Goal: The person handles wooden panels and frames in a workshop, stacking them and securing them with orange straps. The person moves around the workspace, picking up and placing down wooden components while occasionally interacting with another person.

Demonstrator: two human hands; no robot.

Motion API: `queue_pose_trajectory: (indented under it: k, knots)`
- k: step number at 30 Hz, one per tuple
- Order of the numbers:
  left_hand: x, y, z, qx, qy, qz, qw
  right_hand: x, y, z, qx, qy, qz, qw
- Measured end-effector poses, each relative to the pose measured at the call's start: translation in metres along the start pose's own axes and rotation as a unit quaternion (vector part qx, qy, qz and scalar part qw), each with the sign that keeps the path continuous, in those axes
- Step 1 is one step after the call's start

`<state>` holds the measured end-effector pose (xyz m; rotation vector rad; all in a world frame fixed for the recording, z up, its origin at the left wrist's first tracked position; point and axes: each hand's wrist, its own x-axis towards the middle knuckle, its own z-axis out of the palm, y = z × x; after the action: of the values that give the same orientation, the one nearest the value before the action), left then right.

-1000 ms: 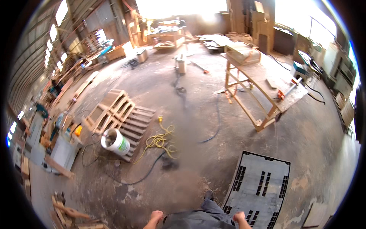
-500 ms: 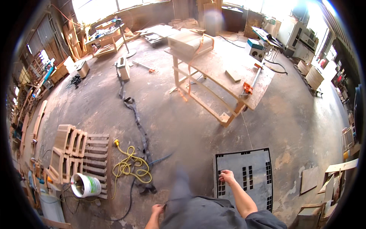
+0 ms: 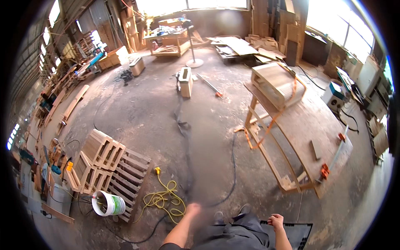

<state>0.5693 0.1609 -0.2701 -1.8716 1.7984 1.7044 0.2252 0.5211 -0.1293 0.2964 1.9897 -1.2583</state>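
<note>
My left hand (image 3: 192, 209) swings forward over the floor, just right of a yellow extension cord (image 3: 166, 201). Motion smears its fingers, and I see no object at it. Low on the right, my right hand (image 3: 275, 221) is loosely curled closed with nothing showing in it. A black plastic pallet (image 3: 295, 233) lies on the floor beyond and beside that hand, partly hidden by my arm. Neither hand visibly touches anything. My shoes (image 3: 245, 209) show on the concrete ahead of my trousers.
Wooden frames (image 3: 100, 154) are stacked on a slatted pallet (image 3: 132, 168) at left, beside a white bucket (image 3: 109, 204). A worktable (image 3: 308, 125) at right carries a ribbed wooden box (image 3: 277, 85) and an orange clamp (image 3: 325, 171). A dark hose (image 3: 234, 166) crosses the floor; a wooden box (image 3: 186, 85) stands ahead.
My view has swung left and I have stepped forward; the worktable now sits further right and the black pallet lower. My left hand has come forward, and my right hand stays low.
</note>
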Motion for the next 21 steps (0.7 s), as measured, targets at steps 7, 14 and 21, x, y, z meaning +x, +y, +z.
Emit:
queue_pose_trajectory:
  k: [7, 14, 21]
  knots:
    - [0.034, 0.169, 0.017, -0.089, 0.085, 0.113, 0.986, 0.101, -0.118, 0.035, -0.018, 0.001, -0.146, 0.989]
    - [0.051, 0.315, 0.032, -0.119, 0.056, 0.089, 0.987, 0.251, -0.308, 0.020, 0.008, 0.061, -0.294, 0.954]
    - [0.074, 0.489, 0.065, -0.179, -0.038, 0.143, 0.973, 0.380, -0.496, 0.002, -0.057, 0.192, -0.420, 0.885]
